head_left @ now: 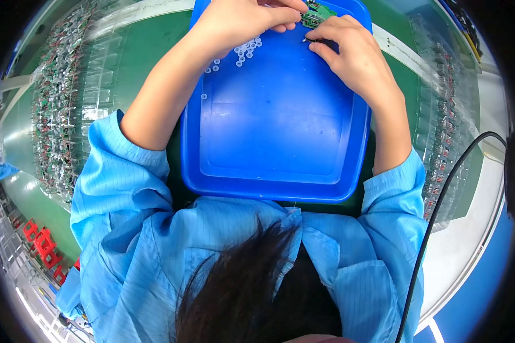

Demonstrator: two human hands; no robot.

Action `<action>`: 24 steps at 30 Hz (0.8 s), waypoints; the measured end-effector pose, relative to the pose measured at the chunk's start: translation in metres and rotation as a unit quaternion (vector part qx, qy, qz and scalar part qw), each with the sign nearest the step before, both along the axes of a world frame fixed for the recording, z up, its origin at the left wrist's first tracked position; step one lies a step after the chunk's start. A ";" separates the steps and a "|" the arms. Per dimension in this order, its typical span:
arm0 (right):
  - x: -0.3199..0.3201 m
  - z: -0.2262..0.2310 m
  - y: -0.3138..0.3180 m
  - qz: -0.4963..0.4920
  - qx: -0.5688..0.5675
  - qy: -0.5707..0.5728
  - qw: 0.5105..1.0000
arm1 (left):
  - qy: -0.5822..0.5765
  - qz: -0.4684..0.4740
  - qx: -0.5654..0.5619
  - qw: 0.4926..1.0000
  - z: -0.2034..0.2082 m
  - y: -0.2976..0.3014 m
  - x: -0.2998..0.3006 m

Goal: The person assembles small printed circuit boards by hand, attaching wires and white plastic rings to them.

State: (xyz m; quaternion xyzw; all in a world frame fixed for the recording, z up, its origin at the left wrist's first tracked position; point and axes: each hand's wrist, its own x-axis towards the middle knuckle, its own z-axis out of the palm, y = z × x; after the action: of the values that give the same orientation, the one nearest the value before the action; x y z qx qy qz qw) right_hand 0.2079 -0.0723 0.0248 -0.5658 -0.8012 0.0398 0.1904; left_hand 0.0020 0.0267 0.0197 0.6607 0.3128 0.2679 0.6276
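At the far end of a blue plastic tray (274, 131), both my hands work close together. The fingers of my left hand (240, 23) are pinched beside green circuit boards (315, 16); what they hold, if anything, is hidden. Between thumb and fingers, my right hand (360, 57) grips a small dark part with a pale tip (306, 40), just nearer than the boards. Small white ring-shaped pieces (246, 50) lie loose in the tray by my left wrist, with one (204, 96) apart from the rest near the left wall.
Rows of circuit boards with wires in clear plastic stand on the green table at the left (57, 108) and right (443, 114). A black cable (440, 200) curves down on the right. Red stools (43, 244) stand on the floor at lower left.
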 end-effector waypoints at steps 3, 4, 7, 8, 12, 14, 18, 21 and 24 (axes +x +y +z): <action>-0.002 -0.003 0.007 0.017 0.057 -0.062 0.996 | 0.009 -0.013 -0.021 1.000 -0.004 -0.003 0.002; -0.002 -0.003 0.008 0.029 0.102 -0.099 0.989 | 0.021 -0.001 -0.002 1.000 -0.002 -0.005 0.002; 0.007 0.010 0.010 0.007 -0.227 0.337 0.914 | 0.040 0.009 0.000 0.999 0.007 -0.008 0.000; 0.007 0.021 0.009 0.005 -0.268 0.368 0.890 | 0.046 0.006 -0.014 0.999 0.010 -0.007 -0.001; 0.013 0.015 0.014 -0.014 -0.345 0.534 0.772 | 0.030 -0.041 -0.038 0.998 0.017 -0.011 -0.002; 0.013 0.009 0.013 -0.026 -0.332 0.537 0.775 | 0.024 -0.031 -0.044 0.998 0.014 -0.014 -0.002; 0.015 0.013 0.011 -0.031 -0.324 0.514 0.793 | 0.021 -0.021 -0.037 0.999 0.010 -0.016 -0.004; -0.030 0.055 -0.004 -0.096 -0.226 0.369 0.896 | 0.000 -0.011 -0.067 0.998 0.000 -0.005 -0.013; -0.033 0.050 -0.010 -0.047 -0.013 0.261 0.964 | -0.033 -0.023 -0.117 0.992 0.000 -0.001 -0.012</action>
State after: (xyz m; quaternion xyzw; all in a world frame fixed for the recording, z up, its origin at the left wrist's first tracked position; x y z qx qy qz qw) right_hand 0.1744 -0.0822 0.0753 -0.5749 -0.6960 0.1875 0.3871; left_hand -0.0098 0.0252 0.0201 0.5805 0.3056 0.2364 0.7167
